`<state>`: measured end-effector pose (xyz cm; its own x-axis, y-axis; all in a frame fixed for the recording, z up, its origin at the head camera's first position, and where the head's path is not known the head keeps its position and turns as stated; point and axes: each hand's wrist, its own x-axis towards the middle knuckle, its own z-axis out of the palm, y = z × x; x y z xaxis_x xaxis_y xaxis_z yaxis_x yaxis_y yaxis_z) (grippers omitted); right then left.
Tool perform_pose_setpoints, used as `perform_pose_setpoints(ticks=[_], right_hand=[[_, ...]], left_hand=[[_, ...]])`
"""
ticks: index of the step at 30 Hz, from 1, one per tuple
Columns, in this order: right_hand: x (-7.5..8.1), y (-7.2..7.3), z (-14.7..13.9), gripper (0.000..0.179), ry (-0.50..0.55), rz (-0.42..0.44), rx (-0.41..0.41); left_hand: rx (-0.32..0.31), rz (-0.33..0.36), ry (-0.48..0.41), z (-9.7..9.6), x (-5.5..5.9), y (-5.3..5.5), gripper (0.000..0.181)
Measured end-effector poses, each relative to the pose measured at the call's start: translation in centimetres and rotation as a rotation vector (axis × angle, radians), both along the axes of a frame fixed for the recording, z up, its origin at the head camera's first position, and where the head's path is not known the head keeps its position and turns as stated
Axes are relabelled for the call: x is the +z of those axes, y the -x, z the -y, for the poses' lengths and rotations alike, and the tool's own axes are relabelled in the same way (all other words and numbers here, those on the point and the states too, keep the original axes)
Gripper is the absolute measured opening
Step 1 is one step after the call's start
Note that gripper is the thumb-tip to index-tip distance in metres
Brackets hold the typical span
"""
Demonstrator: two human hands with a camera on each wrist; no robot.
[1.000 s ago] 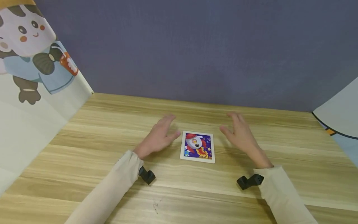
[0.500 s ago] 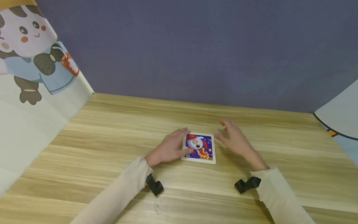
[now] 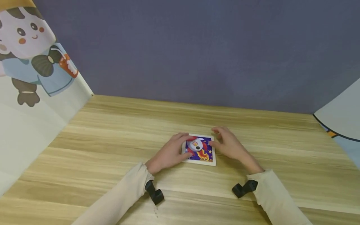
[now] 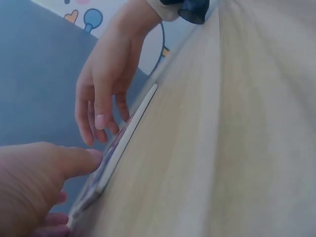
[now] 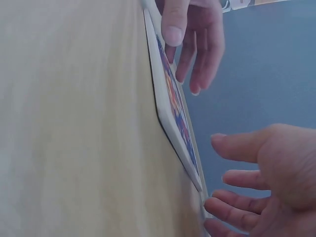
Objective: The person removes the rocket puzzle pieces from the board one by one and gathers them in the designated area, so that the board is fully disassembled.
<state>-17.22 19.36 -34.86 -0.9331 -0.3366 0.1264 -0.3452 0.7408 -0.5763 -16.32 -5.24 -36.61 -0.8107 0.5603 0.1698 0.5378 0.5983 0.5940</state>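
Observation:
A small square picture board (image 3: 200,153) with a white frame lies flat on the wooden table. Its printed picture is a white and red cartoon figure with yellow flames on purple. My left hand (image 3: 170,152) is at the board's left side, thumb over the near left corner and fingers over the far left one. On the other side, my right hand (image 3: 230,146) hovers, its thumb overlapping the right edge in the head view. In the right wrist view the right fingers (image 5: 232,210) are loosely spread, apart from the board's edge (image 5: 165,116). Both hands have relaxed fingers.
The wooden tabletop (image 3: 118,125) meets a dark blue-grey back wall (image 3: 197,53). A white side panel with a cartoon character (image 3: 31,56) stands at left, and another pale panel (image 3: 343,103) at right. Black wrist cameras (image 3: 154,193) sit under both sleeves.
Both hands have moved inward and lower toward the board. The left hand has come over its left edge, the right hand to its right edge. The board stays nearly in place.

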Motion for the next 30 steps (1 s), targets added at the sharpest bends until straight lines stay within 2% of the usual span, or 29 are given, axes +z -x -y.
perform_pose_setpoints(ticks=[5,11,22,30], right_hand=[[-0.1,0.0,0.3,0.044,0.009,-0.021,0.020],[-0.3,0.0,0.3,0.039,0.004,-0.049,0.018],[-0.8,-0.1,0.1,0.024,0.000,-0.066,0.029],[-1.1,0.0,0.5,0.026,0.002,-0.062,0.015]], left_hand=[[0.017,-0.060,-0.013,0.1,-0.6,-0.4,0.053],[0.009,-0.134,0.033,-0.4,-0.9,-0.5,0.046],[-0.028,-0.159,0.162,-0.4,-0.5,-0.7,0.045],[-0.021,-0.165,0.197,-0.1,-0.7,-0.7,0.045]])
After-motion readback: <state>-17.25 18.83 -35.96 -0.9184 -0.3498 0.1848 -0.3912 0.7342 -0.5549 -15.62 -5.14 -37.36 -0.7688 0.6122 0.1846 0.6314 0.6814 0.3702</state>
